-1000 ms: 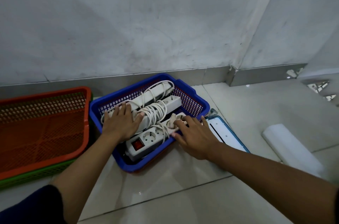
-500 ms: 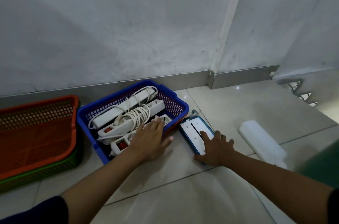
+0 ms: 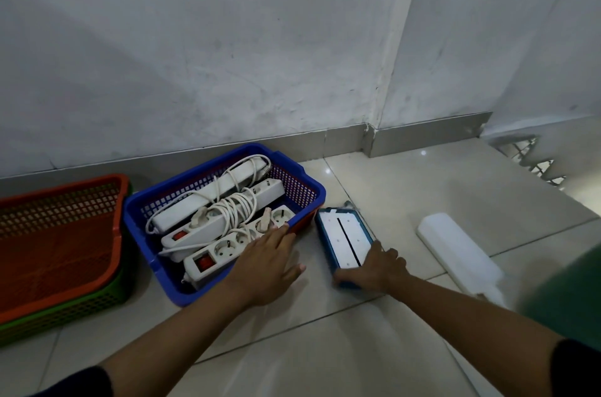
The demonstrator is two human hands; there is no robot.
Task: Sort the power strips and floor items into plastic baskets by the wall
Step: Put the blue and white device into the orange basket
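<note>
A blue plastic basket (image 3: pixel 156 201) stands on the floor by the wall, holding three white power strips (image 3: pixel 227 243) with coiled cords. My left hand (image 3: pixel 266 266) lies flat with fingers spread over the basket's near right rim. Just right of the basket a flat blue-framed white panel (image 3: pixel 344 234) lies on the tiles. My right hand (image 3: pixel 377 269) grips the panel's near end, fingers curled around its edge. An orange basket (image 3: pixel 65 234) nested in a green one (image 3: pixel 81 299) sits at the left.
A white oblong block (image 3: pixel 455 247) lies on the tiles at the right. A grey skirting (image 3: pixel 422 133) runs along the wall, which steps out in a corner behind the panel. A green blurred shape (image 3: pixel 569 292) fills the right edge.
My left hand left the power strips and now rests on the basket's right rim. My right hand moved off the basket to the blue-framed panel and closed on its near end.
</note>
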